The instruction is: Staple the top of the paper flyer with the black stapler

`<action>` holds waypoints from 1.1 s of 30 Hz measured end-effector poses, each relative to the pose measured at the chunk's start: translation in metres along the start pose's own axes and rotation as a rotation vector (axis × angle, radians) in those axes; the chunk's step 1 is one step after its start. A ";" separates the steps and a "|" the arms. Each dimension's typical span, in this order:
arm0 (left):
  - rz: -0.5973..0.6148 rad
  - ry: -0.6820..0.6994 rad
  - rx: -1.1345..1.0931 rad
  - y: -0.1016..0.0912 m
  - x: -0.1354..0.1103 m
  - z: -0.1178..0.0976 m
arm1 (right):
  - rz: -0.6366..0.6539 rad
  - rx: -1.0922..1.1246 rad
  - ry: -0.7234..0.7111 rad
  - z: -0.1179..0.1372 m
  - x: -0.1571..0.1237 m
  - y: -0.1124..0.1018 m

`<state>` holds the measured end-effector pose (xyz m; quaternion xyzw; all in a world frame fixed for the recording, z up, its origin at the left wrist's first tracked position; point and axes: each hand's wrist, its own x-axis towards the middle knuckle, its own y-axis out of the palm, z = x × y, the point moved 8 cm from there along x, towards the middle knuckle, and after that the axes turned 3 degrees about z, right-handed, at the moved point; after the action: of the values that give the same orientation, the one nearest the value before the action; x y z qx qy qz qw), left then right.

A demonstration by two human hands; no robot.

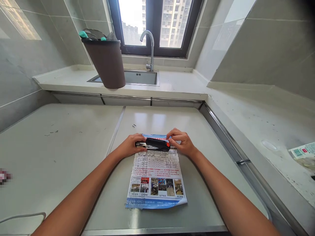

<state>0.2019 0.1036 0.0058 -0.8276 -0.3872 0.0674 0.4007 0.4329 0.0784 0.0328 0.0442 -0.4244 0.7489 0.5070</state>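
Note:
A black stapler (154,144) with an orange end lies across the top edge of a printed flyer (156,175) on the steel worktop (197,196). My left hand (130,145) grips the stapler's left, metal end with fingers curled around it. My right hand (180,141) pinches the orange right end with fingers bent. The flyer lies flat, with small photos and a blue band along its near edge.
Two loose staples (134,125) lie on the worktop beyond the flyer. A brown bin (107,60) stands by the sink (142,78) and tap (149,49) under the window. A raised counter runs along the right with a packet (304,152). A white cable (23,216) lies at lower left.

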 end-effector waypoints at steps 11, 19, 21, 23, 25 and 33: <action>-0.171 -0.034 -0.167 -0.013 -0.005 0.005 | 0.040 -0.152 -0.131 0.016 0.000 0.043; -0.208 -0.357 -1.176 0.001 -0.008 0.023 | -0.097 -0.541 -0.400 0.053 -0.005 0.031; -0.166 -0.381 -1.254 0.004 -0.009 0.027 | -0.080 -0.616 -0.426 0.057 -0.005 0.034; -0.158 -0.384 -1.287 0.005 -0.011 0.031 | -0.076 -0.662 -0.447 0.059 -0.006 0.036; -0.157 -0.377 -1.306 0.005 -0.011 0.034 | -0.073 -0.694 -0.465 0.060 -0.007 0.038; -0.162 -0.334 -1.335 0.004 -0.008 0.035 | -0.168 -0.599 -0.284 0.050 -0.003 0.024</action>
<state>0.1837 0.1177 -0.0222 -0.8440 -0.4631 -0.0888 -0.2554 0.3968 0.0392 0.0487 0.0318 -0.6867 0.5332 0.4931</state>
